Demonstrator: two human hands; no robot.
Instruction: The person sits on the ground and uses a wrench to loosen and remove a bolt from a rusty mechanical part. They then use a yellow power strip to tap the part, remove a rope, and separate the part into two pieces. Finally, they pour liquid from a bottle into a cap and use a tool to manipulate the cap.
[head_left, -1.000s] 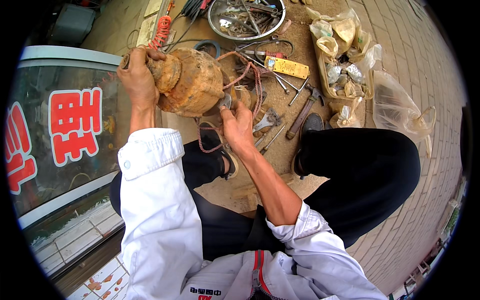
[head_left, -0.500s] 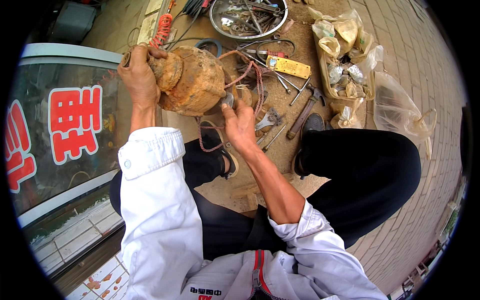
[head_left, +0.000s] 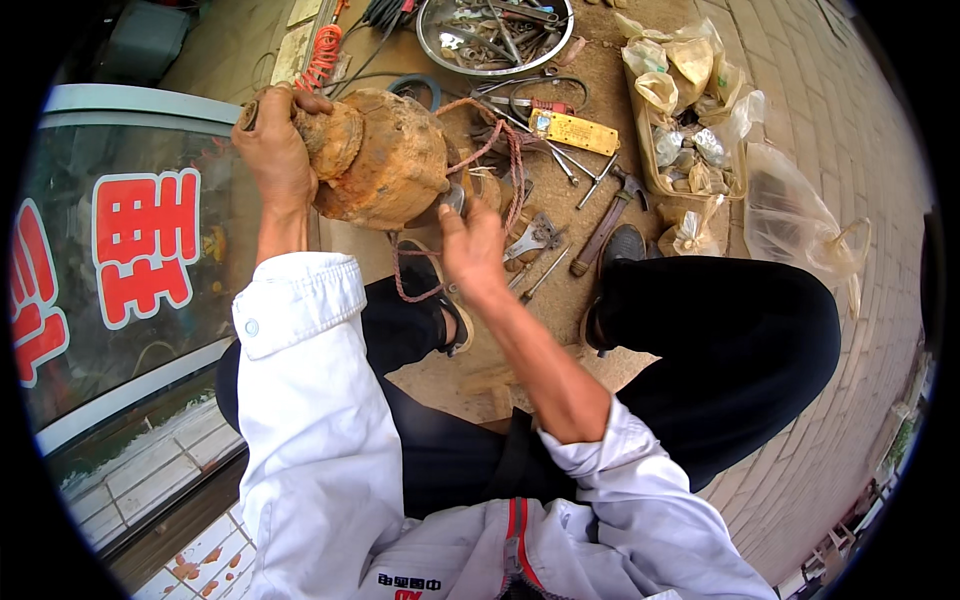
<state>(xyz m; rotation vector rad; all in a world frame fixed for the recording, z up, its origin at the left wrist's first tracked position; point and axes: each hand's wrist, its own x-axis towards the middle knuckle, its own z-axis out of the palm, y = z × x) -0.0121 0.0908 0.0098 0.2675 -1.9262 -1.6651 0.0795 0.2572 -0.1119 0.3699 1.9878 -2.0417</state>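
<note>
A heavily rusted, rounded machine part (head_left: 385, 150) with a narrower neck is held up ahead of me, tilted on its side. My left hand (head_left: 275, 150) wraps around the end of that neck. At the opposite end, my right hand (head_left: 474, 245) is closed, its thumb on a small grey metal piece (head_left: 454, 196); its other fingers are mostly hidden below. A reddish rope (head_left: 514, 185) runs from the rusted part and hangs in a loop beside my right hand. Beyond that hand lie a silver adjustable wrench (head_left: 537, 236) and a screwdriver (head_left: 540, 278).
A hammer (head_left: 603, 232), T-handled wrenches (head_left: 597, 182) and a yellow block (head_left: 575, 132) lie on the ground. Behind is a metal basin (head_left: 424, 42) of tools. At right are a basket (head_left: 742, 180) of bagged parts and a plastic bag (head_left: 800, 225). A glass panel (head_left: 70, 170) stands close left.
The rusted part and both hands sit very slightly farther left in the picture, along with the surroundings. My grips look the same.
</note>
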